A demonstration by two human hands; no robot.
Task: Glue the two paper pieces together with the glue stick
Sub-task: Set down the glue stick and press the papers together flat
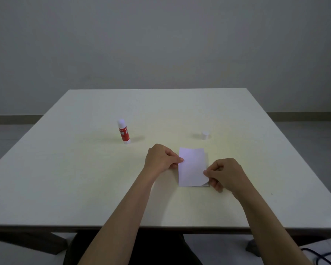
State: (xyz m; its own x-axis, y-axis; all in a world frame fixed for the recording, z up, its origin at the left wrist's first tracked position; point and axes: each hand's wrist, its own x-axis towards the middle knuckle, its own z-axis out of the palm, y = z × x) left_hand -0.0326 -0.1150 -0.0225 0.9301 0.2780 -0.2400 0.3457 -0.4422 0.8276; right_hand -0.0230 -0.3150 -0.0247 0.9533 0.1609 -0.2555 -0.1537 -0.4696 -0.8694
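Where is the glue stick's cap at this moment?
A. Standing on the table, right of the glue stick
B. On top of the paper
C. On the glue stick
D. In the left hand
A: the white cap stands alone on the table, right of the upright glue stick, whose white tip is bare, and beyond the paper that both hands pinch.
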